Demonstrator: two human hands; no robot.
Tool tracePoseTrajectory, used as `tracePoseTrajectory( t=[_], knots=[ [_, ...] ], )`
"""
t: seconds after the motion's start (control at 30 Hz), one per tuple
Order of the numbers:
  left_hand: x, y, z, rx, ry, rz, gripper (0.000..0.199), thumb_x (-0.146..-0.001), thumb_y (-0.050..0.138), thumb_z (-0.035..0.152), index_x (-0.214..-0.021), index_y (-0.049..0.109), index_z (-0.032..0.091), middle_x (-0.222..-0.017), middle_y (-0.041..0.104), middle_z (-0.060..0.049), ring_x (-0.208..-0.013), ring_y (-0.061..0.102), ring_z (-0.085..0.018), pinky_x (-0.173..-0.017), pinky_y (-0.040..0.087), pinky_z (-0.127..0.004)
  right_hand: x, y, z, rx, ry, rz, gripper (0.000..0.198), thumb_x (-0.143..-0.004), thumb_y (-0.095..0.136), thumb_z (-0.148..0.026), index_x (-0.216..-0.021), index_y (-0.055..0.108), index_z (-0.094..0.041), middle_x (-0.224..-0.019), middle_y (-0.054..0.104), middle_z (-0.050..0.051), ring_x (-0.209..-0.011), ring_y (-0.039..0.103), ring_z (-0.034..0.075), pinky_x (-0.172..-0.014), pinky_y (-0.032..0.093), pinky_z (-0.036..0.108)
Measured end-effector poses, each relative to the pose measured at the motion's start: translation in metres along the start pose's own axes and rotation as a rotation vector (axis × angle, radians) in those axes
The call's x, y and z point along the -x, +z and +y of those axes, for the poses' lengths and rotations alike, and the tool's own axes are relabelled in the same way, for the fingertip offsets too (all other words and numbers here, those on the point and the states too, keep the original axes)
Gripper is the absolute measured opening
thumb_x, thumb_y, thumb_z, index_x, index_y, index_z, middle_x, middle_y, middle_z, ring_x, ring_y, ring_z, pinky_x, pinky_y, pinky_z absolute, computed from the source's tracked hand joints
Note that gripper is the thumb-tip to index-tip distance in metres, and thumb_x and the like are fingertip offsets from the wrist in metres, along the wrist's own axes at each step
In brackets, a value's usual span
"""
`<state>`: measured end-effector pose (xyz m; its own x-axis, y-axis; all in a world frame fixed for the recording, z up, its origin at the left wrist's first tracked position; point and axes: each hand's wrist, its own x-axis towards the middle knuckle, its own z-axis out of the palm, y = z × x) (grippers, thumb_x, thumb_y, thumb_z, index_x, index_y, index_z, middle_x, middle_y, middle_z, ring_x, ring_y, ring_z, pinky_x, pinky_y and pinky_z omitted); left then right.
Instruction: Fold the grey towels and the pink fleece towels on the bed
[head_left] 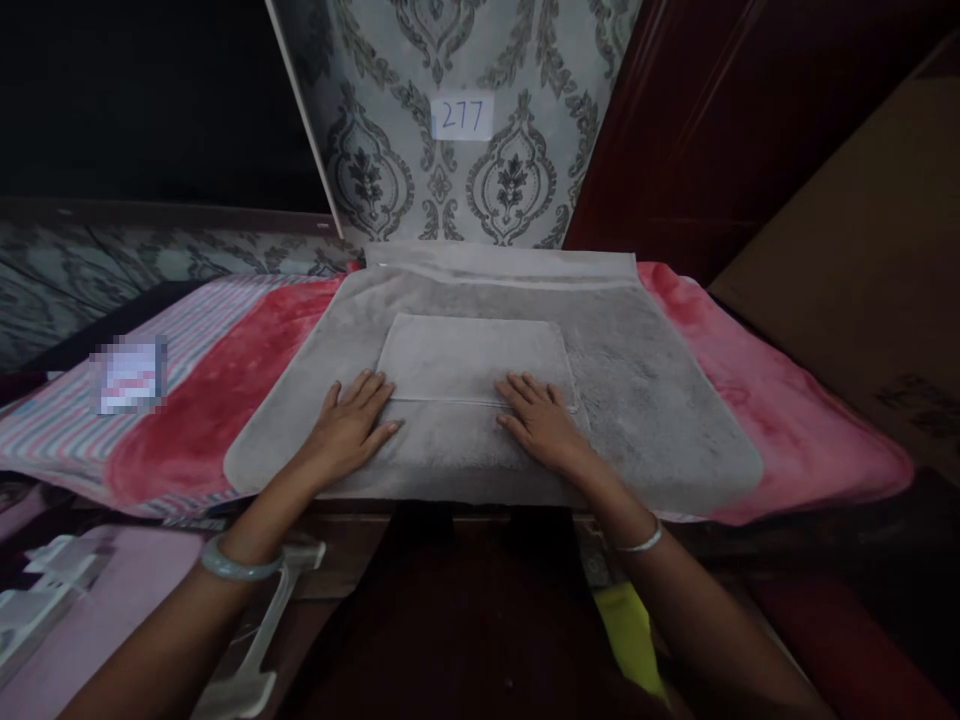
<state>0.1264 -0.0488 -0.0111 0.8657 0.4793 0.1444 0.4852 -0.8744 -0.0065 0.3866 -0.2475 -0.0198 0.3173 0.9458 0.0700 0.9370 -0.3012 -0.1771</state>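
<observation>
A light grey plush cloth (477,355), folded into a flat rectangle, lies in the middle of a larger grey plush cover (652,400). My left hand (349,424) rests palm down with fingers spread, its fingertips at the folded cloth's near left corner. Toward the near right corner, my right hand (544,415) lies flat as well, fingers apart, partly over the cloth's front edge. Neither hand grips anything. The palms hide small parts of the cloth and the cover beneath.
Under the cover spreads a red and pink blanket (795,430), with a striped cloth (202,325) at the left. A blurred small item (131,375) lies there. Behind are a dark screen (150,100), a numbered paper (462,116) on the wall, and a dark red panel (675,110).
</observation>
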Motion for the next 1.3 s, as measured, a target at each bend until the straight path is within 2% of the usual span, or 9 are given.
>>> tracePoseTrajectory(
  t=[0.1, 0.27, 0.4, 0.67, 0.8, 0.93, 1.07, 1.17, 1.3],
  knots=[
    [-0.007, -0.003, 0.030, 0.007, 0.057, 0.049, 0.066, -0.101, 0.032, 0.056, -0.157, 0.034, 0.021, -0.166, 0.029, -0.011, -0.155, 0.020, -0.030, -0.124, 0.020, -0.057, 0.014, 0.000, 0.007, 0.019, 0.070, 0.075, 0.061, -0.104, 0.033, -0.049, -0.160, 0.029, -0.026, -0.166, 0.026, 0.009, -0.154, 0.020, 0.031, -0.121, 0.019, 0.061],
    [-0.013, 0.018, 0.068, 0.037, 0.050, 0.019, 0.070, -0.098, 0.039, 0.060, -0.158, 0.033, 0.024, -0.167, 0.024, -0.012, -0.155, 0.015, -0.038, -0.121, 0.018, -0.066, 0.034, 0.018, 0.017, 0.072, 0.090, 0.120, 0.061, -0.104, 0.033, -0.053, -0.160, 0.030, -0.029, -0.167, 0.024, 0.006, -0.154, 0.017, 0.030, -0.120, 0.021, 0.059],
    [-0.011, 0.028, 0.066, 0.028, 0.053, 0.025, 0.070, -0.098, 0.039, 0.060, -0.158, 0.033, 0.023, -0.167, 0.024, -0.012, -0.155, 0.016, -0.038, -0.122, 0.018, -0.065, 0.038, 0.027, 0.019, 0.084, 0.093, 0.152, 0.061, -0.104, 0.032, -0.053, -0.160, 0.031, -0.029, -0.168, 0.022, 0.005, -0.155, 0.016, 0.027, -0.120, 0.022, 0.056],
    [0.000, 0.029, 0.059, 0.029, 0.018, 0.124, 0.074, -0.098, 0.034, 0.059, -0.152, 0.040, 0.008, -0.160, 0.036, -0.022, -0.150, 0.032, -0.036, -0.122, 0.023, -0.061, 0.037, 0.029, 0.019, 0.046, 0.096, 0.179, 0.060, -0.104, 0.033, -0.052, -0.159, 0.032, -0.030, -0.167, 0.025, 0.004, -0.155, 0.017, 0.028, -0.120, 0.022, 0.057],
    [-0.002, 0.013, 0.052, 0.068, 0.013, 0.141, 0.062, -0.099, 0.033, 0.052, -0.140, 0.055, 0.011, -0.147, 0.055, -0.020, -0.139, 0.048, -0.035, -0.117, 0.032, -0.061, 0.034, 0.019, 0.024, -0.035, 0.086, 0.131, 0.058, -0.103, 0.032, -0.052, -0.157, 0.036, -0.030, -0.164, 0.033, 0.006, -0.152, 0.025, 0.029, -0.119, 0.022, 0.061],
    [-0.040, -0.019, 0.048, 0.094, 0.039, 0.118, 0.051, -0.101, 0.030, 0.039, -0.136, 0.060, 0.017, -0.137, 0.064, -0.015, -0.130, 0.057, -0.030, -0.116, 0.035, -0.054, 0.000, -0.009, 0.024, -0.100, 0.098, 0.178, 0.059, -0.105, 0.027, -0.047, -0.159, 0.033, -0.024, -0.160, 0.039, 0.010, -0.149, 0.032, 0.028, -0.121, 0.023, 0.057],
    [-0.109, -0.035, 0.056, 0.086, 0.080, 0.006, 0.055, -0.099, 0.037, 0.039, -0.149, 0.047, 0.017, -0.160, 0.039, -0.015, -0.149, 0.035, -0.031, -0.121, 0.026, -0.056, -0.064, -0.036, 0.016, -0.055, 0.123, 0.171, 0.059, -0.104, 0.031, -0.040, -0.160, 0.031, -0.022, -0.166, 0.027, 0.010, -0.153, 0.024, 0.029, -0.121, 0.024, 0.054],
    [-0.148, -0.025, 0.065, 0.075, 0.036, -0.044, 0.062, -0.098, 0.041, 0.044, -0.155, 0.038, 0.019, -0.165, 0.029, -0.015, -0.153, 0.025, -0.035, -0.121, 0.022, -0.062, -0.100, -0.035, 0.013, -0.026, 0.165, 0.152, 0.056, -0.104, 0.032, -0.037, -0.159, 0.034, -0.024, -0.166, 0.027, 0.009, -0.152, 0.025, 0.030, -0.119, 0.025, 0.055],
    [-0.161, 0.008, 0.067, 0.055, 0.014, -0.053, 0.065, -0.099, 0.039, 0.050, -0.158, 0.034, 0.024, -0.168, 0.022, -0.012, -0.155, 0.016, -0.039, -0.120, 0.015, -0.068, -0.112, -0.007, 0.018, 0.022, 0.143, 0.138, 0.056, -0.105, 0.035, -0.039, -0.158, 0.034, -0.024, -0.166, 0.028, 0.009, -0.152, 0.023, 0.031, -0.121, 0.020, 0.056]
  ],
)
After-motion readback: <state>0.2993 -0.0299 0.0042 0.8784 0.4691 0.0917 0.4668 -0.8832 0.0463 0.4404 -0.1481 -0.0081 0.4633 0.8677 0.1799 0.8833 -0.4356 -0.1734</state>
